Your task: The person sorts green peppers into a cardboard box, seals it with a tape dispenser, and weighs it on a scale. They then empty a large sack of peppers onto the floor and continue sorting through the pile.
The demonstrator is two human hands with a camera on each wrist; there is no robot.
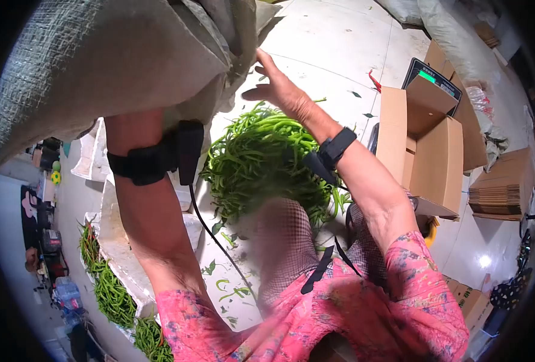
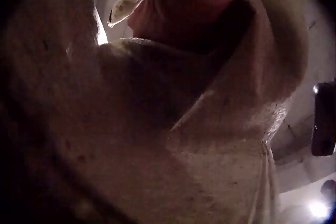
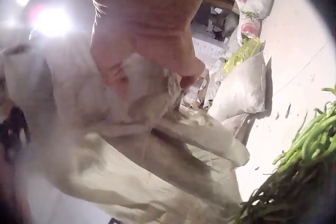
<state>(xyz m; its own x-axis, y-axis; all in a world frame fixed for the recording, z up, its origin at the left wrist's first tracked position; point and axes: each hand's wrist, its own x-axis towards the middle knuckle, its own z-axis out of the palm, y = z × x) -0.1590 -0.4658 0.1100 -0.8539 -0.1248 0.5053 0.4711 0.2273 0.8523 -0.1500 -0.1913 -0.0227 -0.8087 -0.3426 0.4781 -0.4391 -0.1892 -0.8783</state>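
Observation:
A large pale woven sack (image 1: 141, 60) is held up in front of me, filling the upper left of the head view. My left arm goes up behind its hanging edge, so the sack hides that hand there. In the left wrist view, part of the left hand or wrist (image 2: 194, 3) shows above dark folds of cloth, its fingers hidden. My right hand (image 1: 282, 90) is at the sack's right side, thumb and fingers spread apart. The right wrist view has its fingertips (image 3: 118, 79) against the cloth. Below lies a heap of green chili peppers (image 1: 249, 163) on the floor.
An open cardboard box (image 1: 427, 151) stands right of the heap, near a scale with a lit display (image 1: 427, 76). Flattened cartons (image 1: 500, 187) are stacked farther right. More green peppers (image 1: 113, 295) lie at lower left beside a white foam box (image 1: 120, 241). Filled sacks (image 3: 239, 90) line the floor.

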